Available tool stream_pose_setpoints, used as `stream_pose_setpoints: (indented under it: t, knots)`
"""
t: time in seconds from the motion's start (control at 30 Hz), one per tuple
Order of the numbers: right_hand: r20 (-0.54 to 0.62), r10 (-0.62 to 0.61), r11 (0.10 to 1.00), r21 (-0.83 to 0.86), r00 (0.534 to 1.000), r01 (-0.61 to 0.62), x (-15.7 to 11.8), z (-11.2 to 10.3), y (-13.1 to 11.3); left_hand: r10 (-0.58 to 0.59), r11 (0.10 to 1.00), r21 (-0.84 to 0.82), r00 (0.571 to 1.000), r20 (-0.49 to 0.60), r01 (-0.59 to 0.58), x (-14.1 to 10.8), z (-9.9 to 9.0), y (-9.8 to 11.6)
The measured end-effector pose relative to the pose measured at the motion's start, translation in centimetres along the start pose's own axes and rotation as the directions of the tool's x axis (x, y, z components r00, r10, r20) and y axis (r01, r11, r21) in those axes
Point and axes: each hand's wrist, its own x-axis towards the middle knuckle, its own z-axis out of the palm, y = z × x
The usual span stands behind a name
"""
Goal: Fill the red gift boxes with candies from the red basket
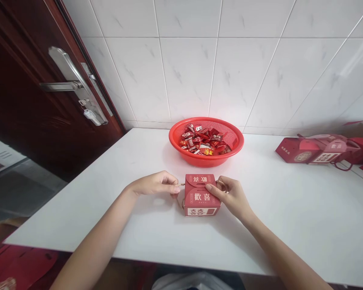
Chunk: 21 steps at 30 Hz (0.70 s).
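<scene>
A small red gift box [202, 197] with pale characters stands on the white table [133, 237], its top flaps folded over. Twisted cord comes out at both of its sides. My left hand [161, 183] pinches the cord at the box's left side between thumb and fingers. On the right, my right hand [230, 194] has its thumb on the box's top and its curled fingers around the cord at that side. Behind the box sits a red plastic basket [206, 161] holding several wrapped candies [203, 141].
Folded red boxes [316, 151] lie at the table's right, beside a cardboard box [358, 129]. A tiled wall [190, 76] rises behind the table. A dark red door [27, 52] with a metal handle is at the left. Red cardboard pieces [24, 264] are at the lower left.
</scene>
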Motion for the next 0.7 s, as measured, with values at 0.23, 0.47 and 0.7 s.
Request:
stream_pose_setpoints:
  t: [0.23, 0.47, 0.7]
  knots:
    - [-0.007, 0.013, 1.0, -0.001, 1.0, -0.013, 0.0, 0.0, 0.1, 0.354, 0.867, -0.27, 0.899, -0.257, -0.418, -1.5, -1.3, 0.0]
    - [-0.041, -0.03, 0.997, 0.067, 0.999, 0.033, 0.3, -1.7, -1.0, 0.405, 0.83, -0.171, 0.786, -0.467, -0.53, -0.5, 1.4, 1.2]
    - [-0.018, -0.086, 0.965, 0.247, 0.996, 0.088, 1.1, -4.1, -3.3, 0.51, 0.859, 0.232, 0.731, -0.452, -0.456, 0.6, 3.8, 1.0]
